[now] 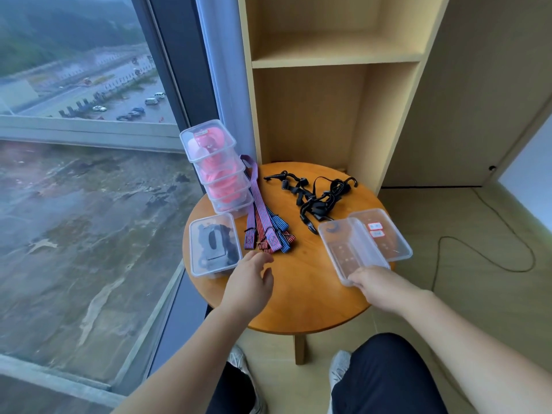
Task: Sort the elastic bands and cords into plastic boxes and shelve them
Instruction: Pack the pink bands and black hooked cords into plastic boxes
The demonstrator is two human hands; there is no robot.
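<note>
A round wooden table (307,282) stands between window (74,162) and shelf (337,59).

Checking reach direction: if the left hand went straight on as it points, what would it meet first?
Likely the near ends of the striped elastic bands, just ahead of the left hand; depth unclear.

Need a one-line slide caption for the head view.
Right hand grips a clear box while the left hand hovers by striped bands on the round table; black cords lie loose.
</note>
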